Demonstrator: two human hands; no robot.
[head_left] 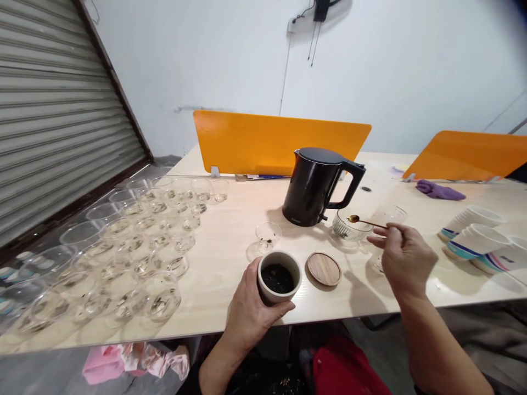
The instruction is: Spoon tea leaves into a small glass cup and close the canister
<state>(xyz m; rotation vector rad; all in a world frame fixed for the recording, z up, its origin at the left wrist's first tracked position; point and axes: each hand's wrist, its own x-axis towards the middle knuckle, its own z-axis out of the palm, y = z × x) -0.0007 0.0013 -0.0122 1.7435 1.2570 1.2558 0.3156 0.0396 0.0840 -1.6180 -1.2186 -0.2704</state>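
My left hand (252, 307) is wrapped round a pale ceramic jar (269, 295) with dark loose leaves inside, tilted toward me near the table's front edge. Between the fingers of my right hand (407, 258) is a small gold spoon (370, 222), its bowl above a ribbed glass bowl (349, 233) that has some leaves in it. A round wooden lid (324, 269) lies flat to the right of the jar. Just beyond the jar stands a small clear cup (268, 235) with a few leaf bits at its bottom.
A black electric kettle (308, 186) stands behind the small cup. Several clear cups (158, 299) with leaves crowd the left side. Stacked paper cups (473, 241) lie at right, below a purple cloth (439, 190). Orange dividers (280, 142) line the table's back.
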